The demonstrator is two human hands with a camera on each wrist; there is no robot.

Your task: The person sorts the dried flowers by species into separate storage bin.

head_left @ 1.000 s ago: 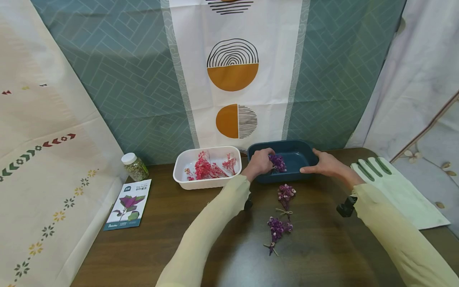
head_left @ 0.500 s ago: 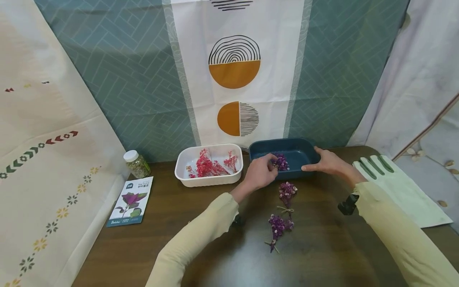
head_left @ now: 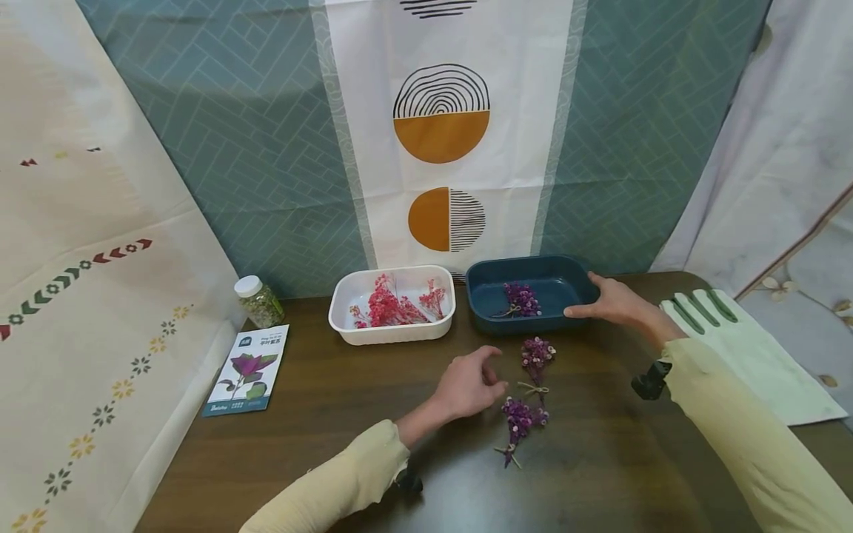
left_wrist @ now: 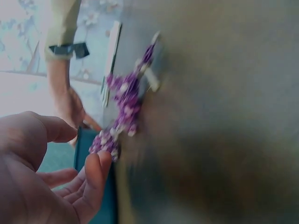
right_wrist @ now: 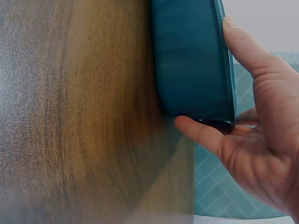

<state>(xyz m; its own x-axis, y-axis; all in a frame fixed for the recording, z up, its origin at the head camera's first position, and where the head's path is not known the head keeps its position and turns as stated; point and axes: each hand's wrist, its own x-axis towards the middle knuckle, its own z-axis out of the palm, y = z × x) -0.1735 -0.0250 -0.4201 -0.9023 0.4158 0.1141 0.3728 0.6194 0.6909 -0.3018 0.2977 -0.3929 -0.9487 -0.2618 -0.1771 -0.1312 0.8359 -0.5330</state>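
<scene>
My left hand is above the table, fingers loosely bent and holding nothing. Just right of it lie two small bunches of dried purple flowers: the farther bunch and the nearer bunch, each tied with twine. Another tied purple bunch lies inside the dark blue tray. At the tray's right end, my right hand grips the corner, its thumb and fingers spread around it. The right wrist view shows this hand touching the tray's wall and rim.
Left of the blue tray stands a white tray with red dried flowers. Farther left are a white-capped jar and a flower-printed packet. A pale glove lies at the right. Patterned cloths hang behind.
My left hand has let go of the purple bunch in the blue tray and drawn back toward the bunches on the table. The right hand stays on the tray's corner.
</scene>
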